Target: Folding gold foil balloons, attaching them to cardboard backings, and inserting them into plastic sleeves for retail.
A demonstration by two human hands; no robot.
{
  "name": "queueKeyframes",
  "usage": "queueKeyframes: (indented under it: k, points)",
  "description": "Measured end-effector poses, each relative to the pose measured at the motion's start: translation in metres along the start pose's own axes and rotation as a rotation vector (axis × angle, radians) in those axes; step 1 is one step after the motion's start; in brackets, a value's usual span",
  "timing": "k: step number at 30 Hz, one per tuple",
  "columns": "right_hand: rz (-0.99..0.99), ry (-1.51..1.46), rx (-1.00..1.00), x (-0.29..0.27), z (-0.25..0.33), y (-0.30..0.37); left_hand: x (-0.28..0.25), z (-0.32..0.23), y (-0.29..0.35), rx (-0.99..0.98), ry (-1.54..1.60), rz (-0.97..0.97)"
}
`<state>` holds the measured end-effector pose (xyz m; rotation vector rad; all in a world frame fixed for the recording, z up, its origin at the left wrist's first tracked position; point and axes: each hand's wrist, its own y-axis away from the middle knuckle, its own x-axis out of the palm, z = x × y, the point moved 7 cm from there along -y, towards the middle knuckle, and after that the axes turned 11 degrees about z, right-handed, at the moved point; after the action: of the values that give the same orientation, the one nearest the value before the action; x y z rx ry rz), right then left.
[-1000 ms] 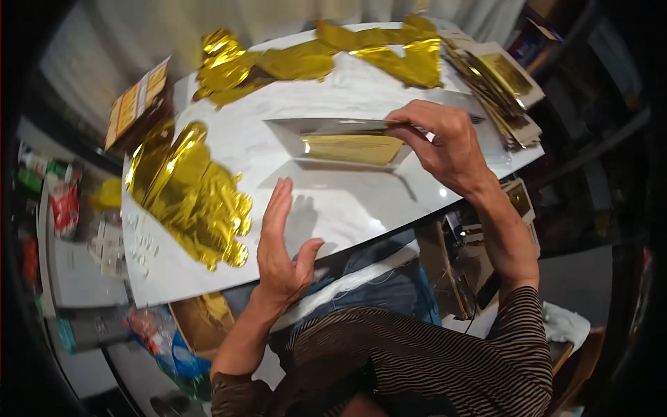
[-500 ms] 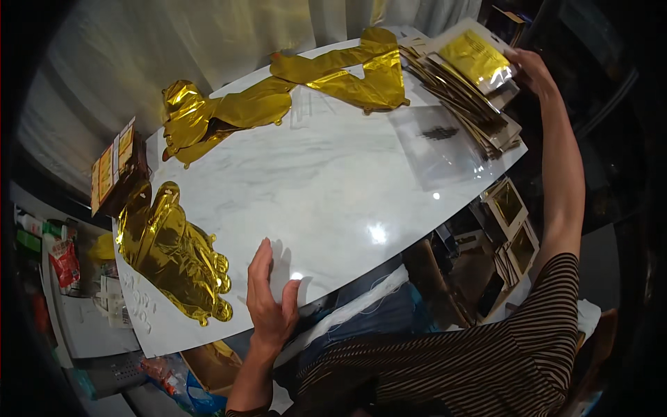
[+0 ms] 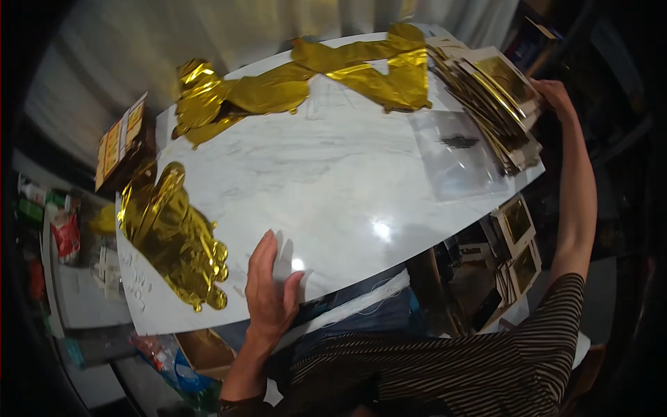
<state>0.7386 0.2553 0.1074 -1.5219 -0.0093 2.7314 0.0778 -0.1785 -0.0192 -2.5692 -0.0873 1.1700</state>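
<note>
My left hand (image 3: 273, 295) is held over the near edge of the white marbled tabletop (image 3: 313, 187), fingers stretched out, with nothing in it. At the far right my right hand (image 3: 554, 97) pinches the edge of the top foil balloon packet (image 3: 504, 78), a pale card frame with gold foil showing. Beneath that packet lies a leaning stack of similar packets (image 3: 479, 115); the fingertips are partly hidden. Several flat gold foil balloons lie about: a foot-shaped pile (image 3: 174, 243) at the left, a folded one (image 3: 243, 101) at the back, and another (image 3: 379, 69) beside the stack.
Clear plastic bags (image 3: 458, 156) lie in front of the stack. A bundle of orange-printed cards (image 3: 121, 146) stands at the left edge. Below the right edge, a box (image 3: 451, 278) and more framed packets (image 3: 517, 243) sit close to my arm. White strings (image 3: 361, 302) cross my lap.
My right hand has lowered the gold packet onto the stack and still touches its edge. The left hand stays open over the near edge. The view has shifted slightly.
</note>
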Motion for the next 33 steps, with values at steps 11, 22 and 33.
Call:
queueKeyframes:
  k: [11,22,33]
  points:
    - [0.027,0.372,-0.678,0.256,0.323,0.123,-0.007,-0.002,0.0,0.021,0.012,0.0]
    - [-0.05,0.847,-0.853,0.365,0.333,0.067,-0.068,-0.004,-0.085,0.181,0.058,0.199]
    - [0.378,0.051,-0.328,0.322,0.295,-0.025,0.032,0.048,-0.285,0.291,-0.051,0.32]
